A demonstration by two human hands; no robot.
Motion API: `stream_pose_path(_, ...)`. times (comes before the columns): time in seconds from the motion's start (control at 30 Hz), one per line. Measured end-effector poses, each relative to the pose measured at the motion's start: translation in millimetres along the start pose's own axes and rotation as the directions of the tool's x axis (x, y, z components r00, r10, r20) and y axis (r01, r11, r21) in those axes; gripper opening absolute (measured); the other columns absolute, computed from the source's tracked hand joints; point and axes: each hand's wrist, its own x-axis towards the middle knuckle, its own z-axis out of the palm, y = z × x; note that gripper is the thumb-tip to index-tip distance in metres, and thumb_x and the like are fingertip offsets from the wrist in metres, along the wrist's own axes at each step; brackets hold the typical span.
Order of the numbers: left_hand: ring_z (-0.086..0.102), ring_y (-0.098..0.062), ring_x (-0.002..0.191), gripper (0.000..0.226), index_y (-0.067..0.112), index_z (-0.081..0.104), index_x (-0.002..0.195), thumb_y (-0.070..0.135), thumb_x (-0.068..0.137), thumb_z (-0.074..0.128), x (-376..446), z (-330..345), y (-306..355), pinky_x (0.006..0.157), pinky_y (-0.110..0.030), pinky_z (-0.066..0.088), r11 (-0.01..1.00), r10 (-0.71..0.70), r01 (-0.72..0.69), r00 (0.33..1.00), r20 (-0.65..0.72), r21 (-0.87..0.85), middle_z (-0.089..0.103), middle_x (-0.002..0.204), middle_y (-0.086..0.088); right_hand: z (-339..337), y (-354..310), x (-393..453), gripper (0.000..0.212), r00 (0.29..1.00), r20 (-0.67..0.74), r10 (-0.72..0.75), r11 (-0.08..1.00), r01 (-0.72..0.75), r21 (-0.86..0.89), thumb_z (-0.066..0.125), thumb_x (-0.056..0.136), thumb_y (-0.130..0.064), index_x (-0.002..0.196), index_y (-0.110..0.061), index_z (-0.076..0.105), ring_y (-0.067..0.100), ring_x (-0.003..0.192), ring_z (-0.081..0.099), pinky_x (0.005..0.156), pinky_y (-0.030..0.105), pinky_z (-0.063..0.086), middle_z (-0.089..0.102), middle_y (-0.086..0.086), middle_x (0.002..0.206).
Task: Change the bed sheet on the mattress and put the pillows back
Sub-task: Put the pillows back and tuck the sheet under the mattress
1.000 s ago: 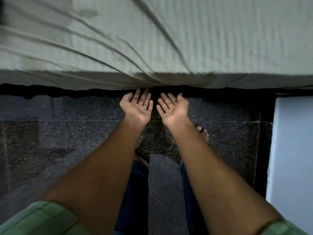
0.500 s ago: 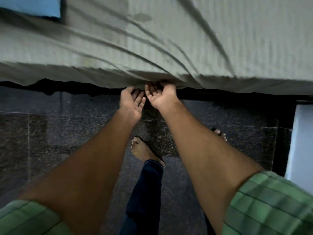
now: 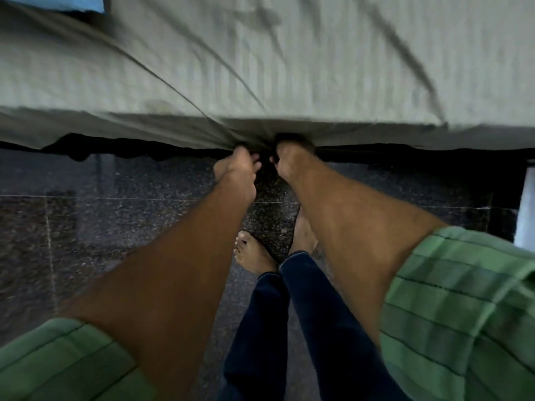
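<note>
A pale grey-green striped bed sheet (image 3: 289, 68) covers the mattress and hangs over its near edge. Long creases run from the far side down to one bunched spot at that edge. My left hand (image 3: 236, 166) grips the bunched hem there, fingers curled round the cloth. My right hand (image 3: 292, 153) sits just to the right of it, its fingers tucked up under the sheet's edge and hidden, holding the same bunch. A blue corner (image 3: 72, 1) shows at the far top left; no pillow is clearly in view.
Dark speckled stone floor (image 3: 115, 227) lies between me and the bed, with a black gap under the bed's edge. My bare feet (image 3: 252, 253) stand close to the bed. A white panel (image 3: 525, 209) stands at the right edge.
Both hands were open, palms up, below the sheet's edge a second ago. They have moved up to the hem and closed on it, and the creases now converge on that spot.
</note>
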Motion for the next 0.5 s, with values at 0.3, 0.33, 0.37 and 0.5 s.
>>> stream_pose_path(0.3, 0.063, -0.025, 0.096, 0.027, 0.012, 0.062, 0.110, 0.021, 0.104, 0.037, -16, 18, 15, 0.104, -0.039, 0.050, 0.692, -0.026, 0.218, 0.960, 0.278, -0.689, 0.065, 0.104, -0.012, -42, -7, -22, 0.028, 0.992, 0.120, -0.031, 0.691, -0.066, 0.720, 0.044, 0.104, -0.021, 0.125, -0.010, 0.059, 0.028, 0.117, 0.059, 0.097, 0.038, 0.054, 0.061, 0.014, 0.134)
stream_pose_path(0.33, 0.063, -0.026, 0.108, 0.031, 0.013, 0.061, 0.116, 0.028, 0.104, 0.037, -15, 16, 12, 0.112, -0.042, 0.044, 0.650, -0.022, 0.255, 0.948, 0.318, -0.716, 0.065, 0.112, -0.012, -48, -5, -21, 0.034, 0.987, 0.158, -0.028, 0.601, -0.110, 0.792, 0.037, 0.107, -0.029, 0.129, -0.011, 0.057, 0.030, 0.127, 0.055, 0.108, 0.043, 0.047, 0.058, 0.015, 0.137)
stream_pose_path(0.37, 0.059, -0.027, 0.121, 0.039, 0.012, 0.060, 0.125, 0.036, 0.104, 0.037, -14, 14, 7, 0.116, -0.043, 0.039, 0.623, -0.018, 0.285, 0.936, 0.351, -0.728, 0.063, 0.122, -0.012, -53, -4, -18, 0.041, 0.980, 0.196, -0.030, 0.528, -0.151, 0.836, 0.032, 0.108, -0.035, 0.133, -0.011, 0.054, 0.031, 0.134, 0.051, 0.114, 0.047, 0.041, 0.055, 0.015, 0.141)
stream_pose_path(0.5, 0.050, -0.035, 0.133, 0.069, 0.015, 0.053, 0.145, 0.061, 0.096, 0.038, -12, 22, 3, 0.118, -0.051, 0.034, 0.570, 0.026, 0.373, 0.883, 0.469, -0.732, 0.054, 0.145, -0.017, -58, -13, -18, 0.060, 0.961, 0.270, -0.061, 0.500, -0.204, 0.842, 0.026, 0.106, -0.051, 0.146, -0.016, 0.052, 0.034, 0.140, 0.046, 0.117, 0.052, 0.034, 0.052, 0.013, 0.149)
